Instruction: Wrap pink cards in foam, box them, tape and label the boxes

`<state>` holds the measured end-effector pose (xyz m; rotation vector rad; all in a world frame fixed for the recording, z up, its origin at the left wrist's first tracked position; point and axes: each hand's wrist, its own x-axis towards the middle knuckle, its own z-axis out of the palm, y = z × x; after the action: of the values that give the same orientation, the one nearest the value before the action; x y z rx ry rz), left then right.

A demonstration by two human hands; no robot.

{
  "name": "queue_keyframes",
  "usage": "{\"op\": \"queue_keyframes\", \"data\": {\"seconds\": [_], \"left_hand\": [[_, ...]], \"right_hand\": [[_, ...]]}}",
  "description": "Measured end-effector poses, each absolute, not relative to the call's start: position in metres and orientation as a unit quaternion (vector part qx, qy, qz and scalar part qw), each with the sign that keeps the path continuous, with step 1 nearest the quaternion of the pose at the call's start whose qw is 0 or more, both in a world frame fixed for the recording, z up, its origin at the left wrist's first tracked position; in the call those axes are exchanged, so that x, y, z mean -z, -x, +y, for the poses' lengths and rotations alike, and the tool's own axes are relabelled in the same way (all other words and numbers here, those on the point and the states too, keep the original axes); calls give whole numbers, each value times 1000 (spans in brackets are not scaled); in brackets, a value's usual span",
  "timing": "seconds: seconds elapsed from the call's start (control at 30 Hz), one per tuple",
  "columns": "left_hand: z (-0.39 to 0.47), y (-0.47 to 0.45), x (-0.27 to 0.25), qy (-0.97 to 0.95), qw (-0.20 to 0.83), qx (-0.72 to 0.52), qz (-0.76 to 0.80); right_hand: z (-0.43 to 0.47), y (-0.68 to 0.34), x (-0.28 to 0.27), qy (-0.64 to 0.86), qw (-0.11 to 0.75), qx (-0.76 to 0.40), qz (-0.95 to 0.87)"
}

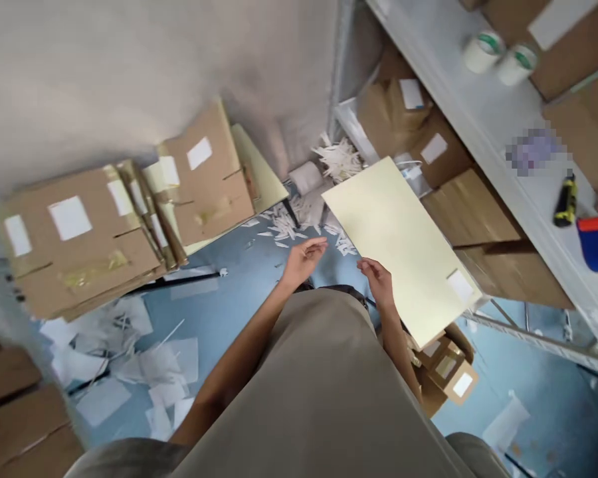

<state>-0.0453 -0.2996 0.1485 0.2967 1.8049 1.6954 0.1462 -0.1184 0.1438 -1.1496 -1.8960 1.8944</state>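
Note:
My left hand point(303, 261) is held in the air in front of my body, above the blue floor. Its fingers are loosely stretched out to the right, and no held object shows. My right hand point(379, 282) is beside the left edge of a pale yellow tabletop point(401, 245). Its fingers are slightly bent and I see nothing in them; whether they touch the edge I cannot tell. A small white label point(460, 285) lies near the tabletop's right corner.
To the left, flattened cardboard boxes point(87, 232) with white labels lean on another pale table. Paper scraps point(341, 159) and white sheets point(162, 365) litter the floor. A grey shelf point(458, 86) on the right carries tape rolls point(483, 52), a yellow-black cutter point(565, 199) and boxes; cartons point(473, 206) stand beneath.

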Motion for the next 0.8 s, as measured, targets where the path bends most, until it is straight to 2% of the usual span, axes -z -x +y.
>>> {"op": "queue_keyframes", "data": {"seconds": [0.17,0.23,0.33,0.47,0.63,0.8], "left_hand": [[-378,103,-128,1,168,-652,740],[-398,123,-120,40,99,-595,797],[-407,158,-109,44,13,-436,899],[-391,207,-93,37,33,-322,945],[-391,233,-90,44,69,-336,938],[-441,233,-122,192,-35,-322,926]], "right_hand": [[-140,-40,-153,294,15,-663,-688],[-145,0,-152,259,-21,-667,-698],[-150,62,-143,214,-72,-680,-698],[-159,145,-124,184,-113,-701,-680],[-169,219,-103,173,-151,-708,-668],[-176,251,-82,148,-215,-710,-654]]}}
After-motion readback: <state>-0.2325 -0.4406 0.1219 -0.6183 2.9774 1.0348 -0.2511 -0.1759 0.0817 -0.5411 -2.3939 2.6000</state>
